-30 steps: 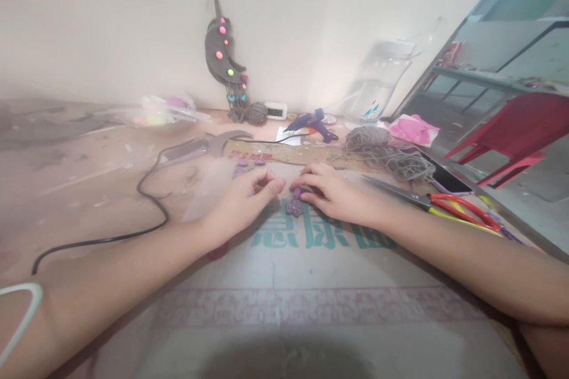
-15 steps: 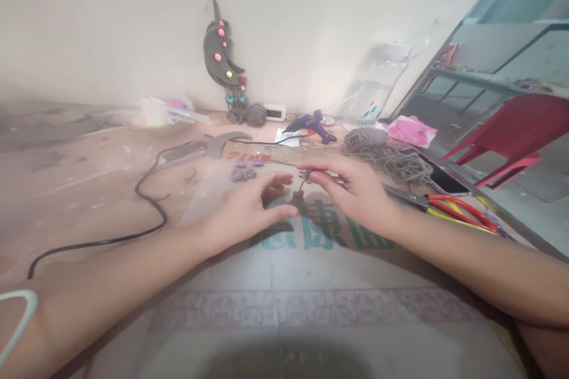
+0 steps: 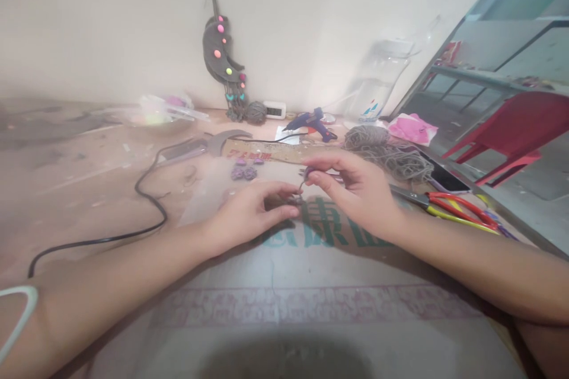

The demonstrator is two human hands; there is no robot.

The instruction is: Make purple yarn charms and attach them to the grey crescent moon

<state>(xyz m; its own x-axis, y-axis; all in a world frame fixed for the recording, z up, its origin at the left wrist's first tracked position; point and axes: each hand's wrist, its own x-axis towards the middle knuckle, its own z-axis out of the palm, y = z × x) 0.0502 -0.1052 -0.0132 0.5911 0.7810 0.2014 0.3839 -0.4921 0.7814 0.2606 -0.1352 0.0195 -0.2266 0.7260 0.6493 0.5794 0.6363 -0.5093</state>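
My right hand (image 3: 362, 189) pinches a small purple piece (image 3: 307, 172), with a short grey yarn strand (image 3: 301, 186) running down from it. Just left of it, my left hand (image 3: 258, 207) has its thumb and fingers closed round the lower end of that strand, where a small knotted yarn bit is mostly hidden. Beyond the left hand, small purple yarn pieces (image 3: 244, 173) lie on a translucent sheet (image 3: 208, 186). Both hands hover over a board with green lettering (image 3: 326, 222).
Scissors (image 3: 462, 207) with red and yellow handles lie by my right forearm, near grey yarn (image 3: 377, 145) and a phone (image 3: 444, 177). A glue gun (image 3: 311, 123) and clear jug (image 3: 377, 86) stand behind. A black cord (image 3: 146, 231) curves at left; a moon ornament (image 3: 217, 50) leans on the wall.
My left fingers have come together round the knotted yarn bit that hung in view below my right hand. My right hand has shifted slightly to the right.
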